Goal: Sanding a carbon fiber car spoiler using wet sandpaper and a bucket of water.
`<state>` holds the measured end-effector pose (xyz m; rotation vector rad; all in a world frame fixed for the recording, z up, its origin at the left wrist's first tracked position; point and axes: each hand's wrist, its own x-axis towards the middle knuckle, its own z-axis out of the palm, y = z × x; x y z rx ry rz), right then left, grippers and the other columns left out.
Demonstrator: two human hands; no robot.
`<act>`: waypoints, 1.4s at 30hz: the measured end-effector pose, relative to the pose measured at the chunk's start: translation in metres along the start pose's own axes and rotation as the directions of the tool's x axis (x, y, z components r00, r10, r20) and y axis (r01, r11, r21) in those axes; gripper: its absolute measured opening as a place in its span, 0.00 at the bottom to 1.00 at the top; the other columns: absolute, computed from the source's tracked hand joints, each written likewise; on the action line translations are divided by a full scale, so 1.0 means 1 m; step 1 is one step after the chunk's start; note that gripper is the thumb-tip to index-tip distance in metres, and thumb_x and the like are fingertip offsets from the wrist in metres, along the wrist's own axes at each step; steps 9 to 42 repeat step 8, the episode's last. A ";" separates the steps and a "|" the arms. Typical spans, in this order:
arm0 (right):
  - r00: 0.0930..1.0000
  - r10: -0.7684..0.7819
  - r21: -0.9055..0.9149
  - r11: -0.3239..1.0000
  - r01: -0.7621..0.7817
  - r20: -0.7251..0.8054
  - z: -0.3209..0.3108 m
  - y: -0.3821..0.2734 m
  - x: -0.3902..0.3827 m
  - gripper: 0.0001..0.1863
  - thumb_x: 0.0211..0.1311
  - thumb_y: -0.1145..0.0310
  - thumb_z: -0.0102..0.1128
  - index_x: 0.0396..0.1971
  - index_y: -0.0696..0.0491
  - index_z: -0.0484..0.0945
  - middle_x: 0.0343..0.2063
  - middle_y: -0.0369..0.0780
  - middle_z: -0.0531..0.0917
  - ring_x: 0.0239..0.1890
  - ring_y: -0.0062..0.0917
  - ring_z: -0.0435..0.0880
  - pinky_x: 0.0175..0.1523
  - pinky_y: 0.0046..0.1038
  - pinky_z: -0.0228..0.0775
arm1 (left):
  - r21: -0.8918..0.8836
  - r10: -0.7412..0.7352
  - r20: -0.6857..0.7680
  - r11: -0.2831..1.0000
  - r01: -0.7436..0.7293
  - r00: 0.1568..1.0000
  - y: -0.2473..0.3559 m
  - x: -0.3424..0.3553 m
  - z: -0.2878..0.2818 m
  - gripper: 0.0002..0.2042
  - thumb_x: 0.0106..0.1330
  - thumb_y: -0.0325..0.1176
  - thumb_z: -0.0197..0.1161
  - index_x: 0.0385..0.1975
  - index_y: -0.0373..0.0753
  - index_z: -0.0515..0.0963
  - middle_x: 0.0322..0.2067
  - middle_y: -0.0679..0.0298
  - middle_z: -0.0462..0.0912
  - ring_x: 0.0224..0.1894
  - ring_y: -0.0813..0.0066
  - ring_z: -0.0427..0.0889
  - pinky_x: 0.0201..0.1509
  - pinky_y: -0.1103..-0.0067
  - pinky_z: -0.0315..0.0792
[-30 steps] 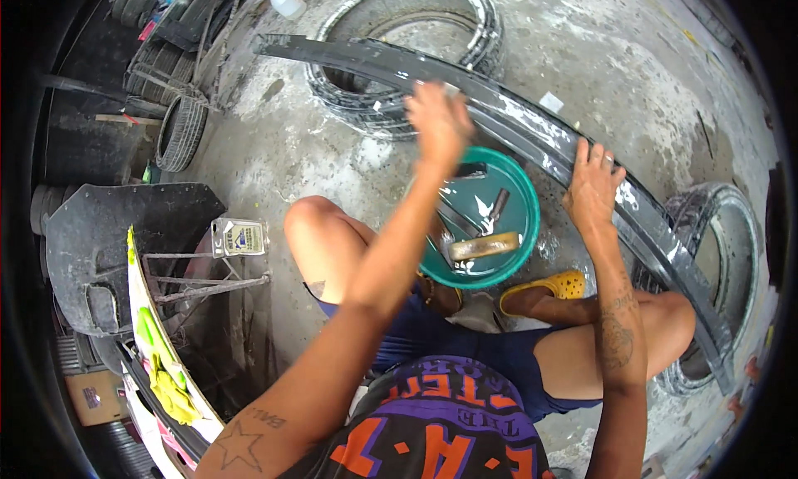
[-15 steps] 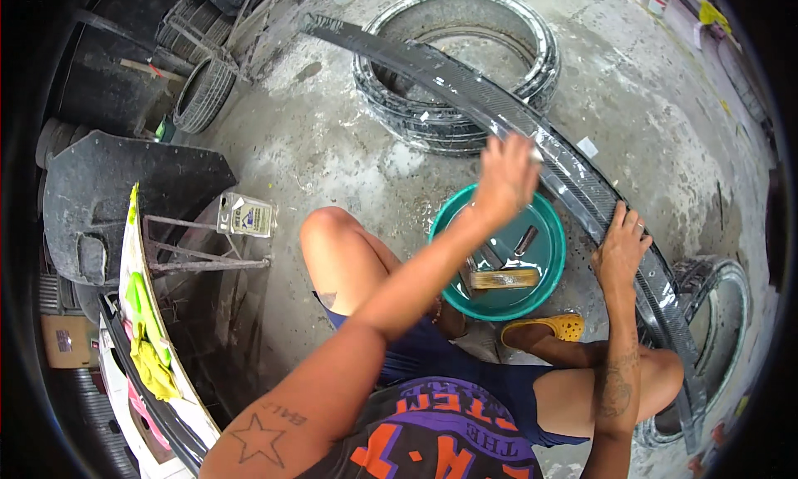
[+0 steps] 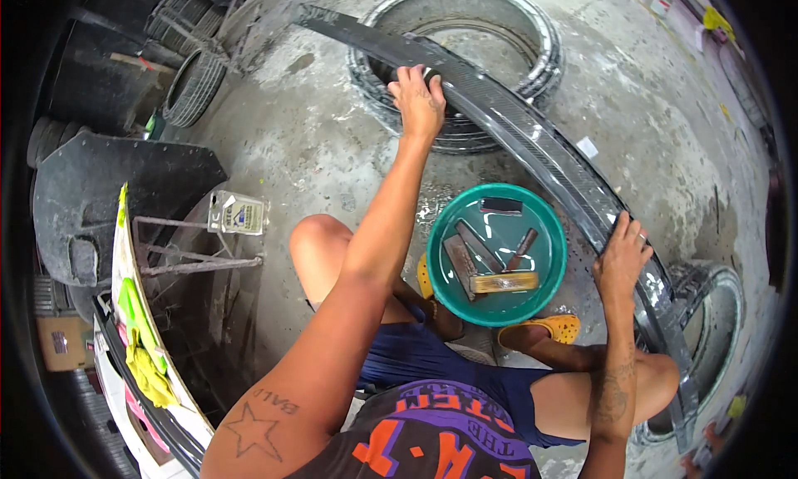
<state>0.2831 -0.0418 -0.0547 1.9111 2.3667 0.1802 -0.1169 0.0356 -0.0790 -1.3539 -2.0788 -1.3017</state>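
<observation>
A long, curved, glossy black panel with a carbon-fibre weave [image 3: 540, 134] slants from far left to near right in front of me. My left hand [image 3: 418, 105] is up at its far part, fingers curled around a small dark piece pressed against the near edge; the hand mostly hides this piece. Lower down, my right hand [image 3: 622, 254] grips the panel, its fingers over the surface. Below the panel sits a green tub [image 3: 435, 267] of water. In it lie several dark blocks [image 3: 480, 244] and a yellowish-brown block [image 3: 504, 281].
Tyres [image 3: 542, 42] lie under the panel's far part, and another tyre [image 3: 731, 313] under its near end. To the left stand a metal frame [image 3: 199, 268], a clear rectangular container [image 3: 237, 214], a large black panel [image 3: 141, 180] and a white-edged panel [image 3: 125, 238] with yellow cloth.
My left hand has moved from the middle of the panel, above the tub, to farther up and left along it. My right hand stays nearly where it was.
</observation>
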 end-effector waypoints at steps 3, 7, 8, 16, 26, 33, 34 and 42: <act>1.000 0.008 -0.041 0.999 -0.008 0.011 -0.008 -0.003 -0.001 0.53 0.39 0.71 0.80 0.70 0.54 0.62 0.56 0.44 0.72 0.62 0.41 0.73 0.61 0.47 0.64 | -0.100 0.180 0.260 0.982 -0.159 0.949 0.043 -0.046 0.000 0.21 0.63 0.31 0.67 0.56 0.33 0.75 0.52 0.43 0.74 0.50 0.37 0.71 0.51 0.49 0.70; 0.999 -0.006 -0.072 0.997 0.009 0.040 -0.006 0.000 -0.004 0.55 0.39 0.66 0.83 0.71 0.53 0.62 0.57 0.44 0.72 0.63 0.40 0.73 0.62 0.48 0.64 | -0.296 0.410 0.270 0.896 -0.330 0.871 0.060 -0.086 -0.004 0.21 0.59 0.26 0.69 0.53 0.32 0.74 0.47 0.46 0.77 0.50 0.48 0.76 0.55 0.58 0.65; 1.000 -0.004 -0.041 0.999 0.005 0.027 -0.004 -0.001 0.001 0.56 0.39 0.65 0.84 0.72 0.53 0.61 0.58 0.44 0.72 0.64 0.40 0.72 0.63 0.48 0.65 | -0.308 0.437 0.299 0.885 -0.348 0.848 0.059 -0.095 -0.002 0.21 0.59 0.26 0.69 0.53 0.32 0.74 0.47 0.46 0.77 0.50 0.48 0.76 0.55 0.58 0.65; 1.000 -0.004 -0.041 0.999 0.005 0.027 -0.004 -0.001 0.001 0.56 0.39 0.65 0.84 0.72 0.53 0.61 0.58 0.44 0.72 0.64 0.40 0.72 0.63 0.48 0.65 | -0.308 0.437 0.299 0.885 -0.348 0.848 0.059 -0.095 -0.002 0.21 0.59 0.26 0.69 0.53 0.32 0.74 0.47 0.46 0.77 0.50 0.48 0.76 0.55 0.58 0.65; 1.000 -0.004 -0.041 0.999 0.005 0.027 -0.004 -0.001 0.001 0.56 0.39 0.65 0.84 0.72 0.53 0.61 0.58 0.44 0.72 0.64 0.40 0.72 0.63 0.48 0.65 | -0.308 0.437 0.299 0.885 -0.348 0.848 0.059 -0.095 -0.002 0.21 0.59 0.26 0.69 0.53 0.32 0.74 0.47 0.46 0.77 0.50 0.48 0.76 0.55 0.58 0.65; 1.000 -0.004 -0.041 0.999 0.005 0.027 -0.004 -0.001 0.001 0.56 0.39 0.65 0.84 0.72 0.53 0.61 0.58 0.44 0.72 0.64 0.40 0.72 0.63 0.48 0.65 | -0.308 0.437 0.299 0.885 -0.348 0.848 0.059 -0.095 -0.002 0.21 0.59 0.26 0.69 0.53 0.32 0.74 0.47 0.46 0.77 0.50 0.48 0.76 0.55 0.58 0.65; 1.000 -0.004 -0.041 0.999 0.005 0.027 -0.004 -0.001 0.001 0.56 0.39 0.65 0.84 0.72 0.53 0.61 0.58 0.44 0.72 0.64 0.40 0.72 0.63 0.48 0.65 | -0.308 0.437 0.299 0.885 -0.348 0.848 0.059 -0.095 -0.002 0.21 0.59 0.26 0.69 0.53 0.32 0.74 0.47 0.46 0.77 0.50 0.48 0.76 0.55 0.58 0.65; 1.000 -0.004 -0.041 0.999 0.005 0.027 -0.004 -0.001 0.001 0.56 0.39 0.65 0.84 0.72 0.53 0.61 0.58 0.44 0.72 0.64 0.40 0.72 0.63 0.48 0.65 | -0.308 0.437 0.299 0.885 -0.348 0.848 0.059 -0.095 -0.002 0.21 0.59 0.26 0.69 0.53 0.32 0.74 0.47 0.46 0.77 0.50 0.48 0.76 0.55 0.58 0.65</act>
